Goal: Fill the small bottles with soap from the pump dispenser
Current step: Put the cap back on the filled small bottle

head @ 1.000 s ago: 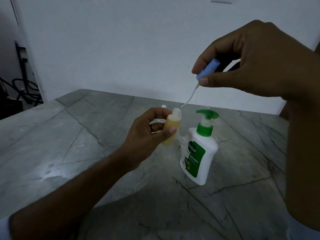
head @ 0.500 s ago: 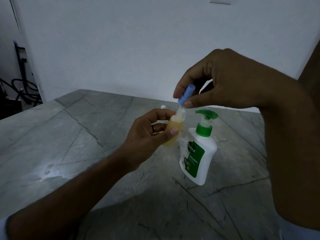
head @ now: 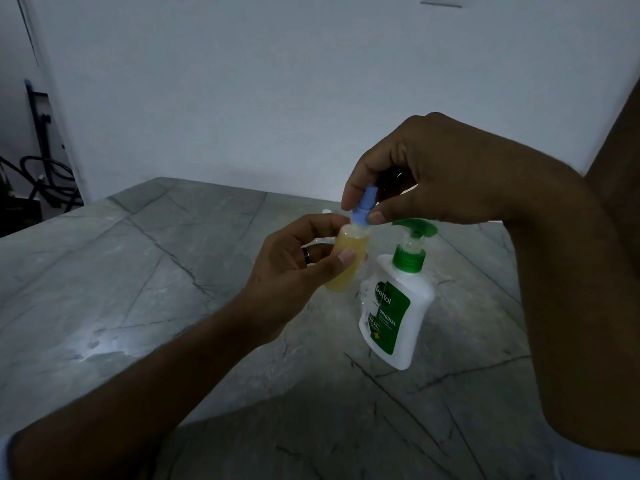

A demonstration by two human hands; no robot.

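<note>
My left hand [head: 294,268] holds a small clear bottle [head: 346,261] full of yellow soap, tilted slightly, above the table. My right hand [head: 433,174] pinches a blue spray cap [head: 363,207] between thumb and fingers and has it seated on the bottle's neck. The cap's dip tube is hidden inside the bottle. A white pump dispenser [head: 398,310] with a green collar, green pump head and green label stands on the table just right of the bottle, below my right hand.
The grey marbled table [head: 138,289] spreads out on all sides. A white wall stands behind it. Dark cables and a stand [head: 38,168] sit at the far left. Something small and white [head: 327,211] peeks out behind my left hand.
My right hand came down and left with the blue cap. Its dip tube slid into the bottle and the cap now sits on the neck. The left hand kept the bottle steady.
</note>
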